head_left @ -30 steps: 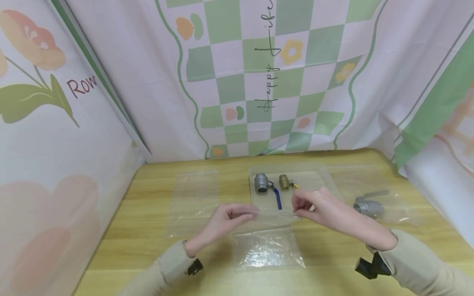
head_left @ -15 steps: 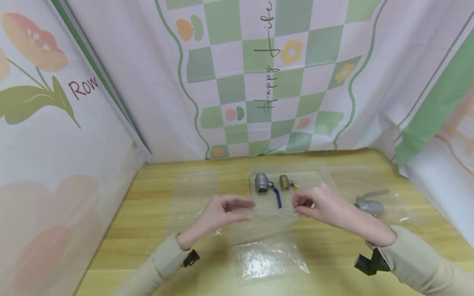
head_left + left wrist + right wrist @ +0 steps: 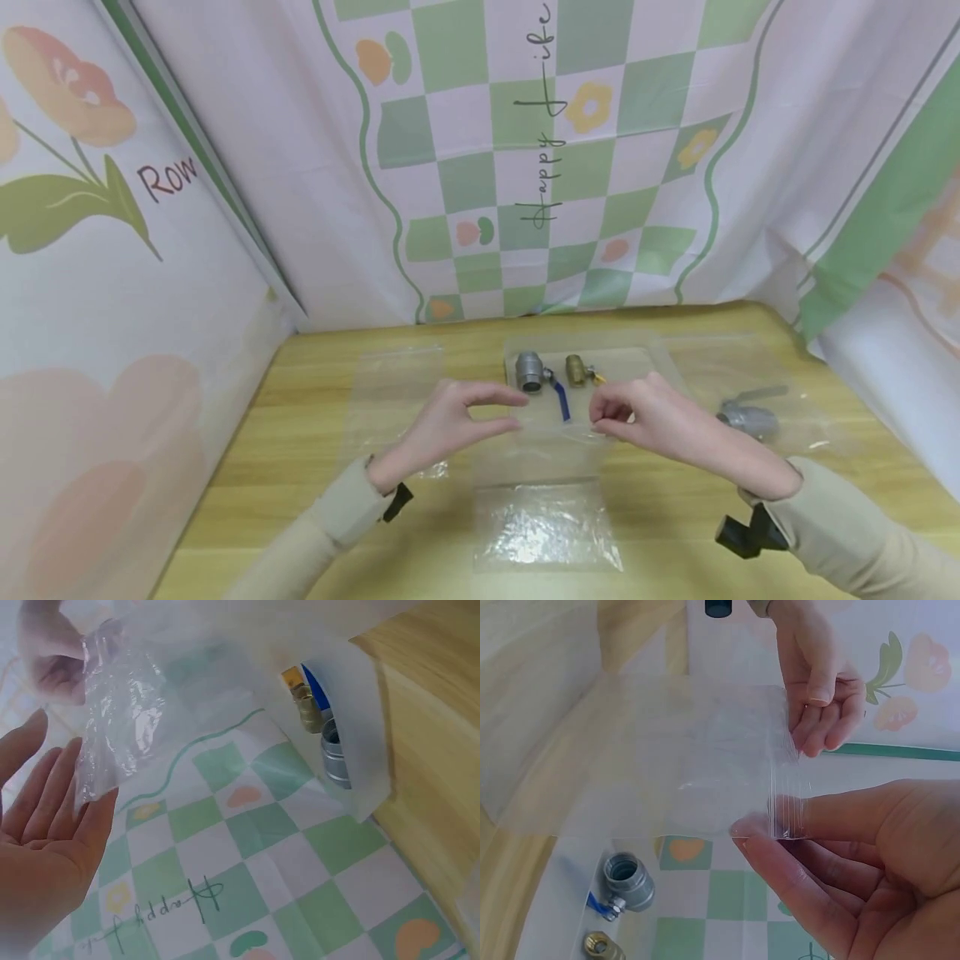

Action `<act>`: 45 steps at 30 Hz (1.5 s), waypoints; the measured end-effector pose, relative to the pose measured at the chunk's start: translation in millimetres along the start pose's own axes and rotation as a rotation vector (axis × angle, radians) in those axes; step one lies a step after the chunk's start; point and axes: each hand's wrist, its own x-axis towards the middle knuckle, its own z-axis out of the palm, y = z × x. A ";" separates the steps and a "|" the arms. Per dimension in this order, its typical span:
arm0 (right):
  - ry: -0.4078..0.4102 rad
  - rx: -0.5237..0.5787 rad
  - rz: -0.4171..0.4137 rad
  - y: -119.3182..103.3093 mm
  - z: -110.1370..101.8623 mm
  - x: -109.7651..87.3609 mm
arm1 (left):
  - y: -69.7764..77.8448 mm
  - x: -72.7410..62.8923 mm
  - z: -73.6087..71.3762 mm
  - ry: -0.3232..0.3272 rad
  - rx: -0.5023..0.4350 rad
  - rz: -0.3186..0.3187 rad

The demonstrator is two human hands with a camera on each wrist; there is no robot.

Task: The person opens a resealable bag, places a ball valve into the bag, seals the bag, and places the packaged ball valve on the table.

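A clear zip bag hangs between my two hands, its lower part glinting over the table. My right hand pinches the bag's zip end at one corner between thumb and index finger. At the other corner my left hand has its thumb spread well away from its fingers; in the left wrist view those fingers overlap the bag's edge. Behind the bag, a pale tray bears a grey ball valve with a blue lever and a smaller brass ball valve, whose yellow lever is partly hidden by my right hand.
To the right lies another clear bag with a grey ball valve inside. A flat clear bag lies on the wooden table at the left. Printed curtains close off the back and sides.
My left thumb and fingers have come apart from near the bag's edge and opened wider, the hand rising slightly. The bag's lower end has swung toward the table's front. My right hand keeps its pinch.
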 end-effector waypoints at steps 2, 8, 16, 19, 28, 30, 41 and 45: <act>-0.008 0.005 0.005 -1.0 -0.3 0.6 | 2.4 4.3 0.1 -0.035 0.030 0.035; -0.023 0.011 0.017 -2.4 0.2 2.0 | 8.0 13.4 3.9 -0.179 0.081 0.041; -0.029 0.020 0.006 -4.0 2.4 4.9 | 12.6 20.3 11.0 -0.231 0.149 0.077; -0.032 0.022 0.008 -4.7 3.1 5.4 | 12.3 20.6 12.6 -0.244 0.141 0.082; -0.037 0.012 0.006 -6.1 3.5 6.2 | 9.0 22.5 17.8 -0.243 0.162 0.109; -0.040 0.015 0.007 -6.9 3.5 6.7 | 7.9 23.3 19.0 -0.242 0.171 0.109; -0.038 0.027 -0.016 -8.5 3.5 6.3 | 4.9 22.5 22.2 -0.197 0.187 0.077; -0.032 0.030 -0.014 -6.2 4.4 5.3 | 3.9 21.3 22.0 -0.206 0.179 0.078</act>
